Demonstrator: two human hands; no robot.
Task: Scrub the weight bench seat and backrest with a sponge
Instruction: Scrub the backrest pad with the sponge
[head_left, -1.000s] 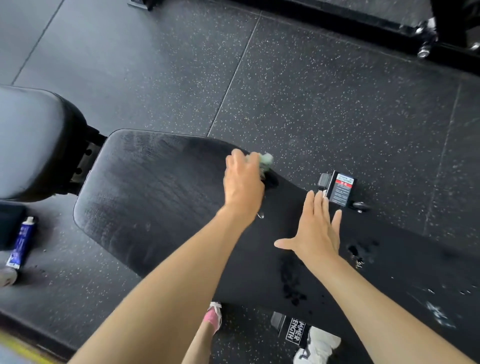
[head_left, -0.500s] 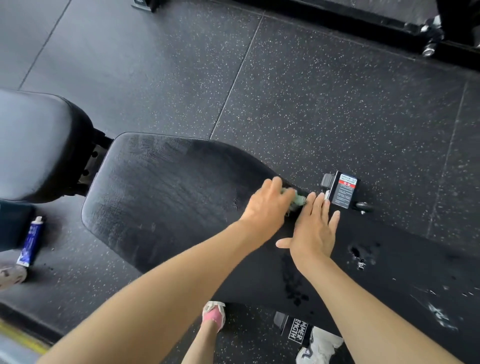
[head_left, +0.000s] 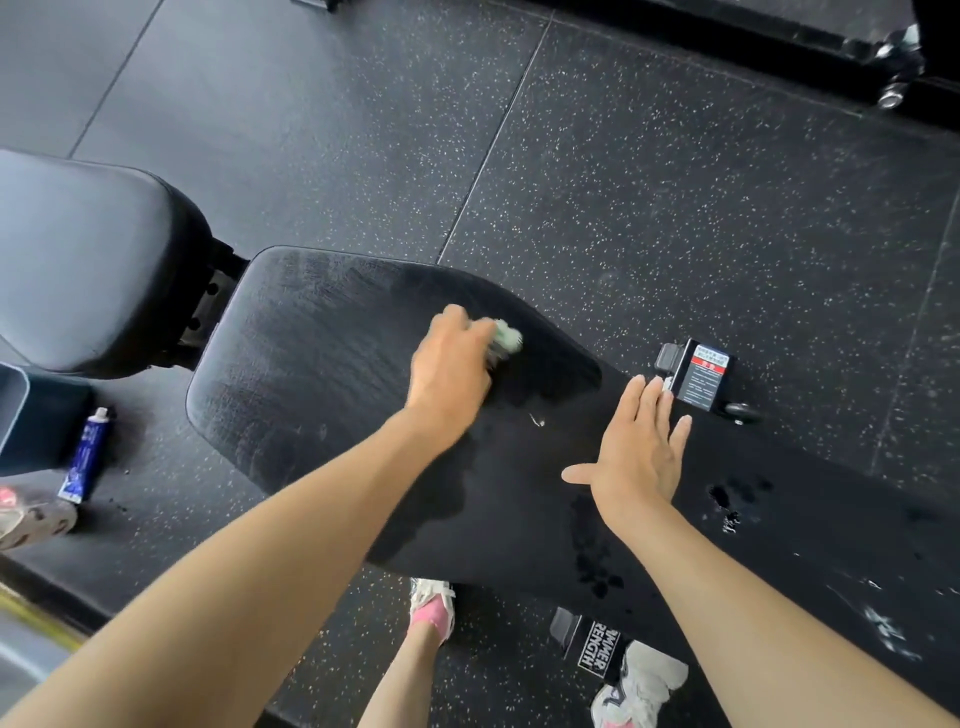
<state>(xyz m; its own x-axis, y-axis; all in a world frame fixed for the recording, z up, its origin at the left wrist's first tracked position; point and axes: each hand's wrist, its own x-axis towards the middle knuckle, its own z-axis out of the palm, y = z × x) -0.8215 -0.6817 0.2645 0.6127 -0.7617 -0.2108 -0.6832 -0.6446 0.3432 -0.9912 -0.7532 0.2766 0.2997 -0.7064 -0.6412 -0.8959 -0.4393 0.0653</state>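
**Lower edge of the frame.** A white shoe stands on the speckled floor, beside a frame label under the bench. Both forearms run up from the lower corners onto the long black pad, judged to be the backrest.

**Right hand**, centre right. It lies palm down on the backrest, fingers straight and together, thumb spread to the left. It holds nothing and appears to serve as a brace. Wet patches lie just below the wrist.

**Left hand**, centre. The fingers are curled round the sponge, whose pale green end protrudes past the fingertips. Hand and sponge are blurred. The sponge bears on the backrest close to its far edge, in the wider left half.

**Further out.** A warning plate sits just beyond the right fingertips. A blue tube lies on the floor at the left edge. The shorter pad at upper left, judged to be the seat, is well apart from both hands.

**Step in hand.** Scrubbing of the backrest is in progress. Grey streaks cover its left half, and white residue marks the lower right end.

**Next move.**
- Keep the sponge pressed flat and work in overlapping strokes toward the unscrubbed areas.
- Shift the bracing hand off each area before scrubbing it.
- The seat shows no streaks and is judged not yet done.
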